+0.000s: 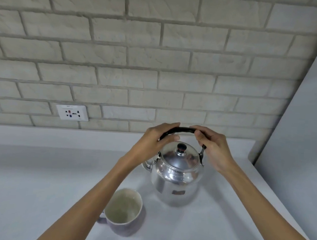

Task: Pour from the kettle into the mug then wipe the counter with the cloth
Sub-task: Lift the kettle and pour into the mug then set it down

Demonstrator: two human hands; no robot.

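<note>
A shiny steel kettle (176,177) stands upright on the pale counter (40,178), its lid with a black knob on top and its spout pointing left behind my left wrist. Its black arched handle is raised. My left hand (153,139) grips the handle's left end and my right hand (213,146) holds its right end. A lilac mug (123,213) with a cream inside stands in front and to the left of the kettle, partly behind my left forearm. Whether there is liquid in it is unclear. No cloth is in view.
A brick-patterned wall rises behind the counter, with a white power socket (72,112) low on the left. A plain grey panel (300,127) closes off the right side, close to the kettle.
</note>
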